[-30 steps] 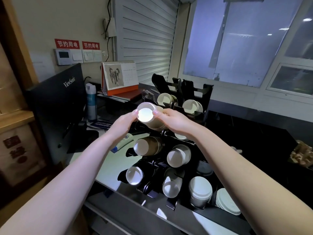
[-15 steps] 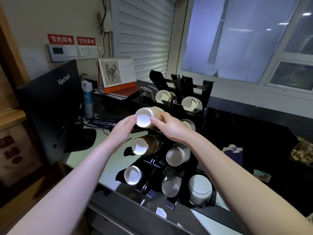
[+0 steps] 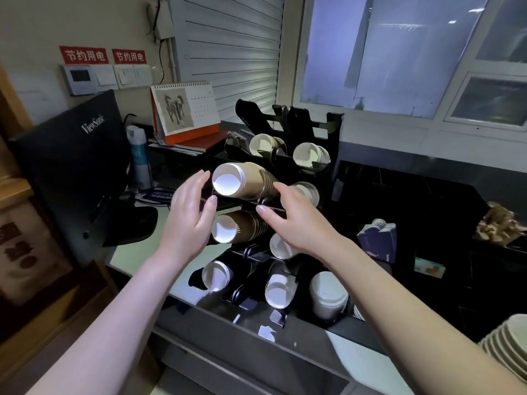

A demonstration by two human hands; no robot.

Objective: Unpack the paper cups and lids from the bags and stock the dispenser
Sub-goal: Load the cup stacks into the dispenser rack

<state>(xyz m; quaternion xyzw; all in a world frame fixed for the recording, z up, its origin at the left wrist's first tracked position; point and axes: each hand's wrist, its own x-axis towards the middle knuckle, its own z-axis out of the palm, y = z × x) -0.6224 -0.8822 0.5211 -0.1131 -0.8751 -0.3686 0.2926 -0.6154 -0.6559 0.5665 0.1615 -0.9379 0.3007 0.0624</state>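
The stack of brown paper cups point(image 3: 248, 181) lies on its side in an upper-left slot of the black tiered cup dispenser point(image 3: 333, 138), white base facing the camera. The left hand point(image 3: 189, 220) and the right hand point(image 3: 296, 223) are both released, fingers relaxed just beside the stack, holding nothing. Judgement: the seating step for this stack looks finished. Next move calls for fetching another bagged stack; no bag is in view.

Dark counter point(image 3: 427, 201) under window, pale desk point(image 3: 134, 252) at left.
Black cup dispenser point(image 3: 333, 132) standing on counter, white lid stacks point(image 3: 328, 297) beside; monitor point(image 3: 71, 155), spray bottle point(image 3: 139, 158), desk calendar point(image 3: 182, 109) on desk side.
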